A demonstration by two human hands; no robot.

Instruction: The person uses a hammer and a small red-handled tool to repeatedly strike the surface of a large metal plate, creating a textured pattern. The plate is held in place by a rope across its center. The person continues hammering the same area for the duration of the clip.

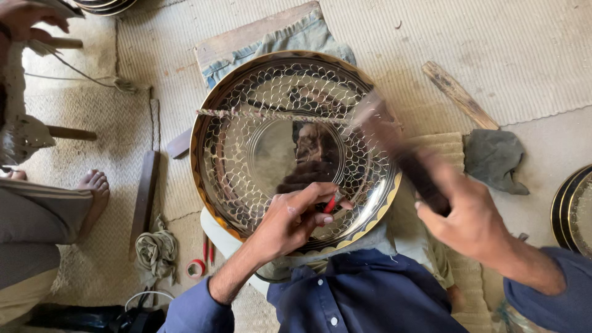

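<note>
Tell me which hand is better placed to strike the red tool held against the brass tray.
Probably the right hand: it grips the dark mallet, raised and motion-blurred over the brass tray. The left hand is occupied, pinching the red tool against the tray's patterned surface.

You are looking down at a floor covered by a woven mat (pixel 524 49), with a bare patch (pixel 555 142) at the right. On it lie a wooden stick (pixel 459 94), a grey rag (pixel 495 158) just beside the stick's lower end, a plank (pixel 246 34) under folded cloth (pixel 290 38), a dark wooden bar (pixel 144 197), a knotted rag (pixel 156 251), a tape roll (pixel 196 268) and a cord (pixel 86 77). Stacked plates (pixel 573 209) sit at the right edge.
</note>
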